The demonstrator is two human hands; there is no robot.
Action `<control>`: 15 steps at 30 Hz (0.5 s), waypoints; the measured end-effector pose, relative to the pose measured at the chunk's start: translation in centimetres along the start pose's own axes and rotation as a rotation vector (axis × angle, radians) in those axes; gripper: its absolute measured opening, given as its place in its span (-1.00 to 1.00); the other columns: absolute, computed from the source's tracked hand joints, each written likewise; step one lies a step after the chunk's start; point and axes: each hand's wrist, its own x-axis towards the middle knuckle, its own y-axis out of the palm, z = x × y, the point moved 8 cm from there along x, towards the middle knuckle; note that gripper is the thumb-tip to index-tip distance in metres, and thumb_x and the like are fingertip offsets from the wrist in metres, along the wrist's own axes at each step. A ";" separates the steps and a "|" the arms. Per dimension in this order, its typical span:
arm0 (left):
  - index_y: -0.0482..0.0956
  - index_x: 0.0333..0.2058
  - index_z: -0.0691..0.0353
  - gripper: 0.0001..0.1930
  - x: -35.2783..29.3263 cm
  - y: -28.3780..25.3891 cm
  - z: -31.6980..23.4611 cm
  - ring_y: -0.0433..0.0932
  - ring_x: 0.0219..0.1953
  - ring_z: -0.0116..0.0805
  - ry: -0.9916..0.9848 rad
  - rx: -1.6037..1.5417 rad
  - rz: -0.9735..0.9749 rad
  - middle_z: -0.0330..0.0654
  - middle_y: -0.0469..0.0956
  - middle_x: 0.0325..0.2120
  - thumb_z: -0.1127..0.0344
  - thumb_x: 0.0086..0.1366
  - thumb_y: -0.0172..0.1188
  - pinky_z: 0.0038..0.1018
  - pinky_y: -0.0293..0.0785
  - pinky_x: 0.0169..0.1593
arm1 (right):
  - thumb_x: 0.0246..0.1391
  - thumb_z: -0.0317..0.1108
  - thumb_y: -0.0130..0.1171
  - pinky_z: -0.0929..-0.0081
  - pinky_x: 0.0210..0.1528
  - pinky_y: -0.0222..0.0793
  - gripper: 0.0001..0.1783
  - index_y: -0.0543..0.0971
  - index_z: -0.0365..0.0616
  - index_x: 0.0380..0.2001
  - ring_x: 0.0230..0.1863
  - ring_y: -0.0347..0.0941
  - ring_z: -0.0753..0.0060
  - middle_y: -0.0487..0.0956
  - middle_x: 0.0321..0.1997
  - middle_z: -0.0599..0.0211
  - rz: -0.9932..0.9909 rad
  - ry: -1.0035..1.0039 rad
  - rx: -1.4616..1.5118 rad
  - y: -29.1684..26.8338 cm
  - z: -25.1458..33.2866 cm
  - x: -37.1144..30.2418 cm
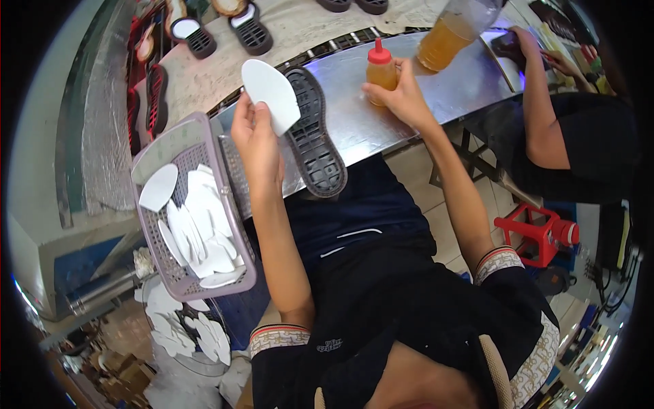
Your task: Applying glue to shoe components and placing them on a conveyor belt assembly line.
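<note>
My left hand [257, 136] pinches a white, rounded shoe insert piece [269, 92] by its lower edge, thumb on top. Partly under that piece lies a black shoe sole [315, 136], its ribbed, hollow inner side facing up, the near end reaching over the bench edge. To the right, my right hand [402, 95] is wrapped round a small squeeze bottle [381, 73] with a red nozzle cap and amber liquid inside. The bottle is upright; whether its base touches the metal bench top [354, 129] I cannot tell.
At my left a grey-mauve plastic basket [218, 153] holds several white pieces. Behind the bench runs a conveyor belt [300, 34] carrying shoe soles [252, 34]. A large bottle of amber liquid [446, 44] stands at the back right. A co-worker [579, 136] sits to the right, near a red plastic frame [538, 235].
</note>
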 end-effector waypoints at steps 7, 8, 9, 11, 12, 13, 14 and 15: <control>0.24 0.10 0.31 -0.40 -6.5 2.1 0.9 0.27 -0.43 -0.36 -0.525 -0.858 0.318 -0.17 0.40 -0.23 -0.09 0.32 -0.23 -0.46 0.22 -0.44 | -0.20 -0.41 0.31 0.47 -0.20 0.35 -0.52 0.35 -0.15 -0.16 -0.28 0.45 0.44 0.51 -0.27 0.36 0.696 -0.378 -0.196 1.7 13.7 -1.1; 0.25 0.10 0.29 -0.40 -7.0 2.2 1.0 0.28 -0.41 -0.35 -0.517 -0.902 0.315 -0.16 0.41 -0.19 -0.11 0.31 -0.23 -0.45 0.22 -0.44 | -0.26 -0.42 0.31 0.44 -0.18 0.35 -0.49 0.38 -0.13 -0.16 -0.23 0.46 0.39 0.51 -0.26 0.35 0.802 -0.420 -0.451 2.7 15.2 -1.6; 0.25 0.10 0.29 -0.40 -7.2 2.1 1.2 0.28 -0.41 -0.35 -0.515 -0.901 0.305 -0.16 0.41 -0.19 -0.11 0.31 -0.23 -0.45 0.22 -0.44 | -0.32 -0.43 0.32 0.41 -0.15 0.35 -0.47 0.41 -0.10 -0.16 -0.18 0.47 0.33 0.52 -0.24 0.34 0.899 -0.459 -0.715 3.6 16.1 -2.2; 0.25 0.11 0.25 -0.40 -7.8 2.5 1.6 0.36 -0.31 -0.30 -0.531 -0.946 0.278 -0.13 0.40 -0.11 -0.13 0.32 -0.27 -0.39 0.28 -0.36 | -0.37 -0.42 0.34 0.40 -0.13 0.35 -0.44 0.42 -0.09 -0.16 -0.17 0.47 0.28 0.51 -0.26 0.33 0.930 -0.621 -0.919 4.6 18.1 -3.4; 0.25 0.11 0.25 -0.40 -8.2 3.1 1.5 0.36 -0.31 -0.30 -0.539 -0.951 0.277 -0.13 0.40 -0.11 -0.13 0.32 -0.27 -0.39 0.28 -0.36 | -0.41 -0.42 0.36 0.38 -0.11 0.34 -0.42 0.43 -0.07 -0.17 -0.16 0.46 0.23 0.51 -0.29 0.32 0.947 -0.785 -1.129 5.1 19.0 -4.3; 0.24 0.11 0.24 -0.40 -8.5 3.6 1.3 0.37 -0.21 -0.26 -0.550 -0.896 0.246 -0.11 0.38 -0.07 -0.13 0.33 -0.28 -0.32 0.32 -0.25 | -0.42 -0.40 0.38 0.38 -0.11 0.34 -0.45 0.46 -0.03 -0.20 -0.24 0.48 0.29 0.50 -0.36 0.39 0.991 -0.831 -1.198 5.6 19.9 -4.8; 0.23 0.11 0.24 -0.41 -8.7 3.9 1.3 0.39 -0.11 -0.22 -0.560 -0.841 0.218 -0.10 0.37 -0.02 -0.12 0.33 -0.28 -0.25 0.35 -0.14 | -0.42 -0.40 0.38 0.38 -0.11 0.34 -0.45 0.46 -0.03 -0.20 -0.24 0.48 0.29 0.50 -0.36 0.39 0.995 -0.823 -1.203 6.1 20.8 -5.2; 0.22 0.12 0.25 -0.43 -8.9 4.3 1.1 0.34 0.05 -0.18 -0.545 -0.866 0.235 -0.09 0.34 0.02 -0.09 0.35 -0.33 -0.17 0.24 0.11 | -0.40 -0.40 0.37 0.38 -0.12 0.34 -0.48 0.48 -0.02 -0.22 -0.27 0.49 0.32 0.50 -0.38 0.40 0.999 -0.885 -1.241 6.6 21.7 -5.9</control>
